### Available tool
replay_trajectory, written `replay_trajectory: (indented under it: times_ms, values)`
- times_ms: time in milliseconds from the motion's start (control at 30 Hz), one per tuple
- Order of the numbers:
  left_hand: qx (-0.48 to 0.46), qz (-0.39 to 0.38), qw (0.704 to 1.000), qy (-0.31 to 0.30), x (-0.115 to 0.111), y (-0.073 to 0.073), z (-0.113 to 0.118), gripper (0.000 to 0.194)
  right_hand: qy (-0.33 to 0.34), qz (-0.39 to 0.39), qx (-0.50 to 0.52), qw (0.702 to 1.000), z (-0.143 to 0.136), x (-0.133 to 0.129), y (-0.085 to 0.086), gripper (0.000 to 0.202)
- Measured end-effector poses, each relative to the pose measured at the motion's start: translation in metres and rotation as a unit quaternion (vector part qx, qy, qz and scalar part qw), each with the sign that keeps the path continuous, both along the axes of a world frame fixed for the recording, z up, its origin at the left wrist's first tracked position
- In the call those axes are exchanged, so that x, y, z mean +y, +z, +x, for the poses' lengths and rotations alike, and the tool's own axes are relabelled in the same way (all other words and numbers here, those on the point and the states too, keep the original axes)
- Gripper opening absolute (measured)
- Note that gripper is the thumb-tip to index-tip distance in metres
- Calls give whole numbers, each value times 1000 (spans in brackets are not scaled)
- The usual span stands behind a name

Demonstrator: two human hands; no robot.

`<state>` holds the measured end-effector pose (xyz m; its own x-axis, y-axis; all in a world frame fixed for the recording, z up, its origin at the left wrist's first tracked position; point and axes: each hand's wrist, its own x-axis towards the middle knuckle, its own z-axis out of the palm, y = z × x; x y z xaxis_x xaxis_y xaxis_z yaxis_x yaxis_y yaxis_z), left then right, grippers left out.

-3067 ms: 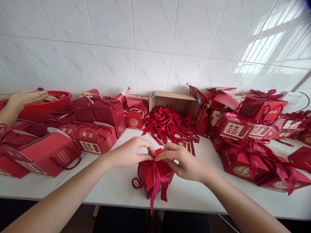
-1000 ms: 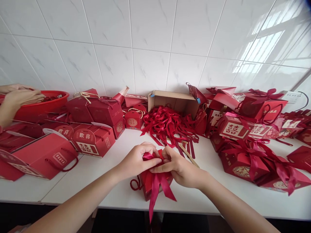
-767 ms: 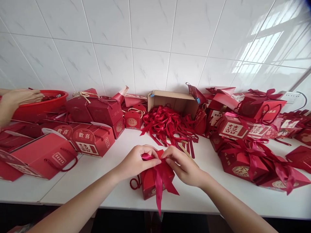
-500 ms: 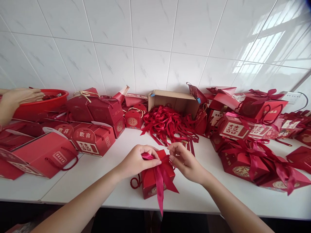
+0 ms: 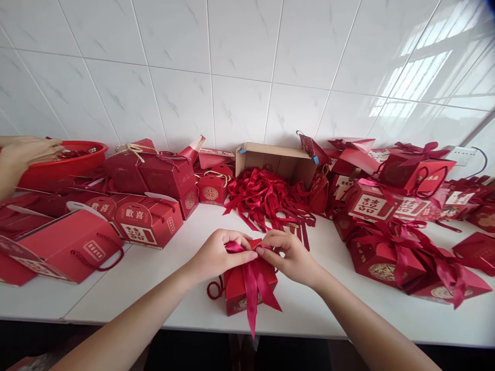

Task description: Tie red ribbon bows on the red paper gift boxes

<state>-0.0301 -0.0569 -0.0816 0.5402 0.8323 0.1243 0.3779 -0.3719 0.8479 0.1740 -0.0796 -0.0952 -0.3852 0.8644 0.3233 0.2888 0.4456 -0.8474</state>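
A small red box [image 5: 233, 289] stands near the table's front edge, a red cord loop sticking out at its left. Over its top lies a shiny dark pink ribbon [image 5: 251, 288], its two tails hanging down the front. My left hand [image 5: 222, 255] pinches a loop of this ribbon between thumb and fingers. Close against it, my right hand [image 5: 288, 256] has its thumb and index finger pressed together on the ribbon at the knot. The fingertips of both hands nearly touch and hide the knot itself.
Behind the hands lies a heap of red ribbons [image 5: 266, 196] in front of an open cardboard box [image 5: 278, 152]. Red gift boxes [image 5: 141, 219] are stacked left, ribboned boxes [image 5: 386, 263] right. Another person's hands [image 5: 27, 157] reach over a red basin [image 5: 77, 167] at far left.
My right hand has moved left to meet my left hand, and its fingers have closed on the ribbon. The other person's hands have shifted slightly left.
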Motion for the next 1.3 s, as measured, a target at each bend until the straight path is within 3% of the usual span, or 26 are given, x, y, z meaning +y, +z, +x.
replay_trajectory:
  times_ms: [100, 233, 433, 567, 700, 800, 933, 1067, 1300]
  values:
    - [-23, -21, 1000, 7, -2, 0, 2, 21, -20, -91, 130, 987, -6, -2, -3, 25]
    - [-23, -5, 999, 26, -6, -2, 5, 22, -52, -162, 286, 943, -14, -4, -17, 30]
    - [-46, 14, 999, 24, -7, -8, 5, 26, -85, -164, 338, 923, -19, -8, -33, 30]
    - [-39, 1, 999, 20, -6, -9, 2, 23, -34, -186, 287, 939, -8, -7, -24, 27]
    - [-26, -20, 999, 24, -6, -6, 1, 24, 15, -193, 147, 970, 8, -4, -5, 30]
    - [-22, -34, 999, 9, -6, -4, 1, 23, 21, -129, 12, 991, 13, -3, 9, 34]
    - [-8, -22, 1000, -8, -4, -4, 0, 22, 35, -39, -123, 991, 8, -2, 21, 14]
    - [-17, -15, 1000, -15, -3, -3, 0, 29, 24, -10, -131, 991, 5, 2, 19, 11]
    - [-39, -3, 999, -2, -5, -7, 3, 40, -24, -33, -45, 998, 9, 6, -7, 18]
